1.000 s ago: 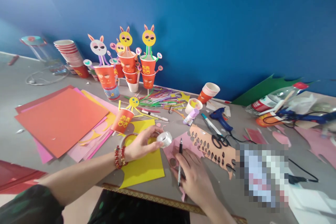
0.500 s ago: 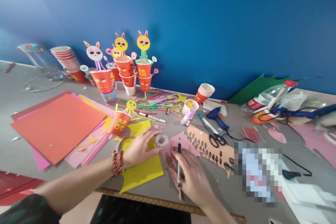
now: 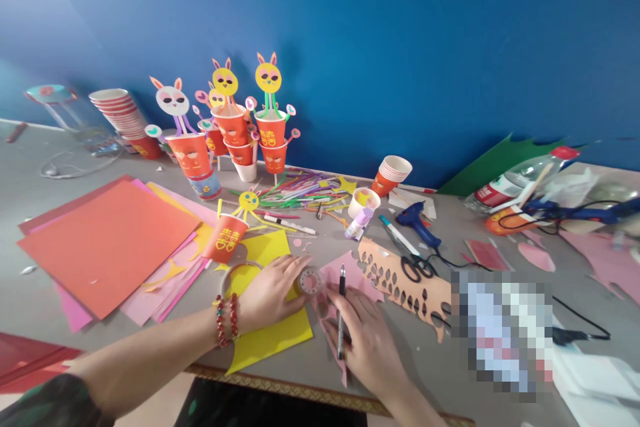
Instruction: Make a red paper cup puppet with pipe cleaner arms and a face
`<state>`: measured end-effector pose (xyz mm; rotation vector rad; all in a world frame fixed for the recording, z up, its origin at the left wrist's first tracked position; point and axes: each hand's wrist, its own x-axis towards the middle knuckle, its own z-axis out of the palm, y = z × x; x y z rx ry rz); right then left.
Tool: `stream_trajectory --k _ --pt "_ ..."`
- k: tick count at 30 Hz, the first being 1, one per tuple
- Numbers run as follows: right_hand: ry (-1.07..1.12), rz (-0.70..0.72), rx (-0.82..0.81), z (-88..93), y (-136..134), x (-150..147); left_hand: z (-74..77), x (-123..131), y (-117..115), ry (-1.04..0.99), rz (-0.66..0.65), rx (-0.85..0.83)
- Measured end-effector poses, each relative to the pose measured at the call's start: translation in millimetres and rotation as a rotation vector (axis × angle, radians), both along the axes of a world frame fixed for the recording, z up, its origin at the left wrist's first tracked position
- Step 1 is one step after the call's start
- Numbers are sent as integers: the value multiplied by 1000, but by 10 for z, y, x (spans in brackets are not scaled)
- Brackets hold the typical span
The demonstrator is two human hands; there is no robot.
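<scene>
My left hand (image 3: pixel 274 290), with red bead bracelets at the wrist, grips a clear round disc (image 3: pixel 311 280) with small holes round its rim. The disc lies at the left edge of a pink paper sheet (image 3: pixel 345 267) that has holes cut in it. A black pen (image 3: pixel 341 320) sits between the thumb and fingers of my right hand (image 3: pixel 373 343), its tip pointing away from me. That hand rests on the pink paper. Beneath my left hand lie yellow paper (image 3: pixel 280 340) and a tape ring (image 3: pixel 230 273), partly hidden.
Red paper cups with rabbit faces (image 3: pixel 187 153) stand at the back left, beside stacked coloured paper (image 3: pixel 110 240). To the right are peach paper with cut-outs (image 3: pixel 400 280), black-handled scissors (image 3: pixel 417 268), a blue glue gun (image 3: pixel 417 223) and a bottle (image 3: pixel 530 177).
My left hand has turned flatter over the clear disc, which has shifted slightly right and toward me. My right hand keeps the pen in nearly the same place. The view has shifted slightly.
</scene>
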<state>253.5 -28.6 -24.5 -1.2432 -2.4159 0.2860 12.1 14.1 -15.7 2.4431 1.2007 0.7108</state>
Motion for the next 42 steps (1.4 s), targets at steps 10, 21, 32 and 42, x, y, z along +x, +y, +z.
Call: stream_trajectory --k 10,21,32,42 --pt "-8 -1 34 -35 -7 9 -15 0 15 -9 -7 -23" --pt "-9 -8 8 -51 0 22 -11 30 34 -17 -10 -25" --pt "-6 -14 22 -61 -24 37 -34 25 24 3 -27 -21" --pt "19 5 72 -48 25 25 -14 38 12 16 -15 -27"
